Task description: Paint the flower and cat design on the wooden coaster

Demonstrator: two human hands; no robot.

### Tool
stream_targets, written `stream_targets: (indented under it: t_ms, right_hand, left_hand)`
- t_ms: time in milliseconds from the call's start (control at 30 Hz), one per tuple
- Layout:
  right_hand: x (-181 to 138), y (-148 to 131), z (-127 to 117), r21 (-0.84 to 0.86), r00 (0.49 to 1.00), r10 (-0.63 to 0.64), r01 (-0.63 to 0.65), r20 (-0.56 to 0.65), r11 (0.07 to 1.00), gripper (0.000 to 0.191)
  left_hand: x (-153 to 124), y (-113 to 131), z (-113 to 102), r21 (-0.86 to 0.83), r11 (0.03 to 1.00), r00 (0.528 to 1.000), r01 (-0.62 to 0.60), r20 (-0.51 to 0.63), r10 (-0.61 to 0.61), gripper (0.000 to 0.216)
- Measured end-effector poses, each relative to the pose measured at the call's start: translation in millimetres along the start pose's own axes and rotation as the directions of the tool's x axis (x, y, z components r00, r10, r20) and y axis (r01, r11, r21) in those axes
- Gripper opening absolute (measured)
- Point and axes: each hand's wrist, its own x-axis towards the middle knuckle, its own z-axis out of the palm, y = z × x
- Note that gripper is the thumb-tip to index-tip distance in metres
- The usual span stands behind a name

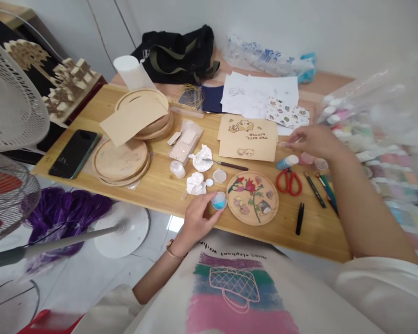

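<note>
My left hand (199, 217) is closed around a small clear cup (218, 201) with blue paint in it, at the table's front edge. Just right of the cup lies a round wooden plate (253, 198) painted with red flowers and small animals. Over the right side, my right hand (311, 143) pinches something thin and pale that I cannot make out. Its fingertips are near the edge of a brown paper envelope (248, 144). Below that hand are a bottle with blue contents (287, 162), a pink container (306, 158) and red-handled scissors (290, 182).
Crumpled tissues (201, 159), a dark-handled tool (231, 165) and a clear lid (219, 176) lie mid-table. Stacked wooden plates (120, 160) and a phone (75, 154) are left. A black pen (300, 219) lies right, beside bagged paint bottles (379, 162). A fan (14, 93) stands left.
</note>
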Motion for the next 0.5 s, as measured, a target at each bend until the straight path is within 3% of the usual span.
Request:
stream_targets:
  t_ms: [267, 500]
  right_hand:
    - [-31, 23, -3, 0.355, 0.983, 0.148, -0.099, -0.113, 0.930, 0.020]
    - [-38, 22, -10, 0.449, 0.951, 0.257, -0.157, -0.172, 0.880, 0.018]
  left_hand:
    - [-2, -2, 1, 0.031, 0.999, 1.000, -0.013, 0.001, 0.013, 0.040]
    - [0, 0, 1, 0.048, 0.999, 1.000, -0.010, 0.007, 0.009, 0.036]
